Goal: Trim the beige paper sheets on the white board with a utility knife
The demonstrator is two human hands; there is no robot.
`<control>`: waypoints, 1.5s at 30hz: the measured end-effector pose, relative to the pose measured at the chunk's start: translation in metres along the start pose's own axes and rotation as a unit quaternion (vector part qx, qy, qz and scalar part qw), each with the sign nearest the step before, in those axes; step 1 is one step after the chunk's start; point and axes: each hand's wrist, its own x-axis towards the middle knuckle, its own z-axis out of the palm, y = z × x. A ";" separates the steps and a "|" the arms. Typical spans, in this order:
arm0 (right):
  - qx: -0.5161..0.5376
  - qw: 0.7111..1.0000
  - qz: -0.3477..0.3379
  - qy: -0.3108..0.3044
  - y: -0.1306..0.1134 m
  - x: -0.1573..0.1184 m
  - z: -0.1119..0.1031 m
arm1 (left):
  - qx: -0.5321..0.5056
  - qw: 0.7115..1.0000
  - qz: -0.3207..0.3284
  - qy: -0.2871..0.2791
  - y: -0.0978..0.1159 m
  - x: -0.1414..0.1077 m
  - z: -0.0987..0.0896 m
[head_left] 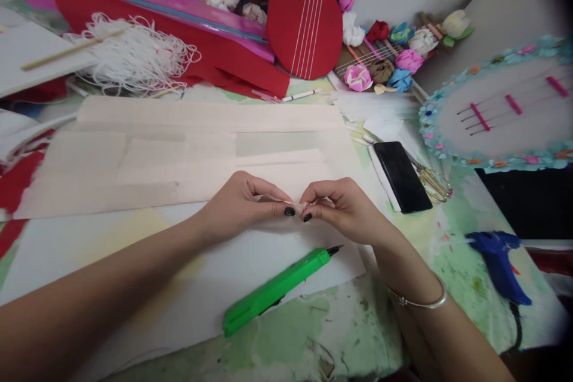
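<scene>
Pinches a small, pale, crumpled, paper-like strip point(299, 207) between thumb and forefinger of both left hand point(237, 206) and right hand point(351, 210), the two grips nearly meeting. Holds it over a large, flat white sheet point(237, 265), close to the near edge of a wide, creased, cream-coloured paper panel point(89, 161) spanning roughly nine to one o'clock from the hands.

Judging by the gathered folds, seems partway through shaping this one piece: already bunched between the fingers, not yet fixed to anything in sight. Cannot tell its full outline, nor how many further pieces to expect. Cream panel apparently flat and unattached so far.

At six o'clock, on the white sheet, a bright green plastic cutter point(277, 292), dark tip exposed, free of both hands. Just above three o'clock, a black rectangular phone point(403, 178), with gold-handled scissors point(435, 184) just beyond. Between three and four, a blue corded glue gun point(499, 256), also unheld. Toward ten or eleven, a loose tangle of thin white string point(134, 59). At twelve, a red, round-bodied, guitar-like shape point(304, 24), already strung and seemingly complete.
</scene>
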 end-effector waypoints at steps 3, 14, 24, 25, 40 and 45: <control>0.014 1.000 -0.010 -0.003 0.000 0.000 0.000 | -0.004 1.000 -0.006 -0.006 0.000 0.000 0.000; 0.050 0.997 -0.053 0.006 0.002 -0.002 0.000 | -0.029 0.999 -0.019 -0.011 0.002 -0.001 -0.002; -0.014 0.999 -0.031 0.034 -0.003 -0.005 -0.002 | -0.027 0.999 -0.039 -0.003 0.002 -0.001 -0.002; -0.040 0.998 -0.022 0.037 -0.004 -0.006 -0.002 | -0.019 0.999 -0.031 0.000 0.001 -0.001 -0.002; -0.183 0.981 -0.060 -0.009 -0.001 -0.003 0.001 | 0.071 0.996 -0.033 -0.039 0.001 -0.002 -0.001; -0.078 0.996 -0.030 0.017 0.004 -0.002 0.001 | 0.033 0.998 -0.048 -0.035 0.001 -0.002 0.000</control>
